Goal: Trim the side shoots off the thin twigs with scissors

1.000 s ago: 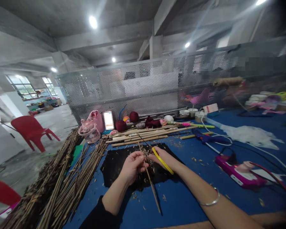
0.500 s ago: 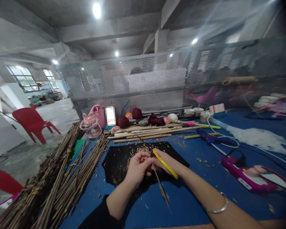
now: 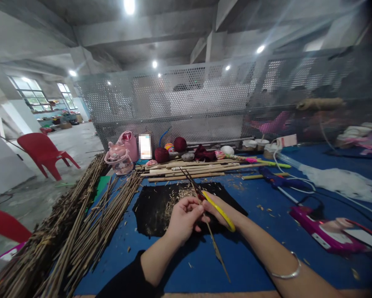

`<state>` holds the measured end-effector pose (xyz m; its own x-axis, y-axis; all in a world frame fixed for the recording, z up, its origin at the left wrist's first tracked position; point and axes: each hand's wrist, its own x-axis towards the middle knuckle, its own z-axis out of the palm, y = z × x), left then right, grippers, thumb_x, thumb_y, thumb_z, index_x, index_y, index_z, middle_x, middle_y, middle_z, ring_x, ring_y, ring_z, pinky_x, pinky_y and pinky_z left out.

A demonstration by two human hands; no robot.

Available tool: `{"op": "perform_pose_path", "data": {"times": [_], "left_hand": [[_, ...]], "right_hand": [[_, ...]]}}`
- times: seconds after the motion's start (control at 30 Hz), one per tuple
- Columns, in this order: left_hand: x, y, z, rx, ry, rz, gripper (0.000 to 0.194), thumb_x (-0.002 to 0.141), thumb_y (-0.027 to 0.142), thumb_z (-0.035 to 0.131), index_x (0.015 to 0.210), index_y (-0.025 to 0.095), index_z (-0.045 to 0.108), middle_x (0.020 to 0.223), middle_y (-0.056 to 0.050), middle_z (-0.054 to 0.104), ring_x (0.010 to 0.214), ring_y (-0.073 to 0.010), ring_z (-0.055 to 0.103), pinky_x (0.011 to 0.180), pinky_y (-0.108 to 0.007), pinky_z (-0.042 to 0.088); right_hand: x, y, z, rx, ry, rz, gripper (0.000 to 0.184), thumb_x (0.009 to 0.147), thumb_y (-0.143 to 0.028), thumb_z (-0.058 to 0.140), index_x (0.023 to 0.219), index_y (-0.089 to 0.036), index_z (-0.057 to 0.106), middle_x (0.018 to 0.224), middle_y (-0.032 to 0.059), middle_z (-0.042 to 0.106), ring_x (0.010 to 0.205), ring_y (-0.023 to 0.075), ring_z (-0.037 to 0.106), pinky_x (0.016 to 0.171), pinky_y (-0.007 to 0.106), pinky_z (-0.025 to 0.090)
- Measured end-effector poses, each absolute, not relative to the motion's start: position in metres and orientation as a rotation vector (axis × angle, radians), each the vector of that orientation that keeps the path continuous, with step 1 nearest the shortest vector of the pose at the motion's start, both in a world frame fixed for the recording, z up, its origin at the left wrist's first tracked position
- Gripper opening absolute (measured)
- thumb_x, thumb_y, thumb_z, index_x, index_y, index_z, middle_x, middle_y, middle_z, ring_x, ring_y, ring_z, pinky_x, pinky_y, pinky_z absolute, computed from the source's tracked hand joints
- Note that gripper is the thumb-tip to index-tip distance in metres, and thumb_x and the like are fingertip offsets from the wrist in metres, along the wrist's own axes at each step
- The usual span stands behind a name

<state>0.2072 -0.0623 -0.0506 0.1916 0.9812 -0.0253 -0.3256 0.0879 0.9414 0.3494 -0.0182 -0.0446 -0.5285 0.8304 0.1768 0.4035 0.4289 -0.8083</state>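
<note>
My left hand is closed in a pinch around a thin dry stalk, whose lower end slants down to the right over the blue table. Against it, my right hand grips a pair of scissors with yellow handles. The scissor blades point up and to the left, slightly apart, beside the stalk's upper part. Below both hands lies a black cloth, scattered with pale plant clippings. Part of the right hand's fingers is hidden behind the left.
Bundles of dry stalks lie on the left. Behind the cloth are bamboo sticks, dark red yarn balls and a pink container. On the right are a glue gun, a purple power strip and a plastic bag.
The view has shifted slightly. Both hands stay together on the stalk and scissors; the blades now show more clearly and look a little apart.
</note>
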Motion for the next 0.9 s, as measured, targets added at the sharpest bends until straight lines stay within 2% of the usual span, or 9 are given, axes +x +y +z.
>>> {"op": "perform_pose_path", "data": {"times": [0.17,0.47,0.67,0.9], "left_hand": [[0.201,-0.060,-0.047,0.987,0.911,1.236,0.034,0.065,0.037,0.065,0.084,0.014,0.049,0.058,0.001,0.056,0.051,-0.0115,0.060,0.032,-0.012,0.039],[0.213,-0.069,-0.046,1.014,0.885,1.154,0.035,0.063,0.038,0.066,0.082,0.014,0.050,0.059,0.002,0.054,0.055,-0.0159,0.063,0.031,-0.013,0.039],[0.206,-0.065,-0.044,0.984,0.918,1.294,0.032,0.067,0.038,0.063,0.084,0.014,0.049,0.061,0.001,0.056,0.056,-0.0138,0.062,0.032,-0.013,0.039],[0.206,-0.066,-0.041,0.987,0.958,1.289,0.031,0.065,0.035,0.065,0.082,0.014,0.050,0.057,0.003,0.054,0.050,-0.0111,0.058,0.029,-0.012,0.037]], "right_hand": [[0.352,-0.021,-0.037,-0.876,-2.217,1.095,0.053,0.075,-0.068,0.032,0.084,-0.017,0.047,0.071,0.0015,0.053,0.064,0.0136,0.048,0.060,0.024,0.040],[0.347,-0.020,-0.047,-0.953,-2.076,1.092,0.066,0.072,-0.074,0.022,0.085,-0.015,0.050,0.077,0.0053,0.055,0.067,0.0157,0.050,0.060,0.026,0.042],[0.355,-0.017,-0.041,-0.880,-2.193,1.055,0.057,0.077,-0.066,0.029,0.088,-0.014,0.049,0.078,0.0041,0.053,0.072,0.0158,0.049,0.067,0.027,0.042],[0.350,-0.025,-0.033,-0.822,-2.230,1.108,0.058,0.076,-0.066,0.031,0.096,-0.014,0.049,0.079,0.0037,0.054,0.068,0.0138,0.049,0.063,0.026,0.042]]}}
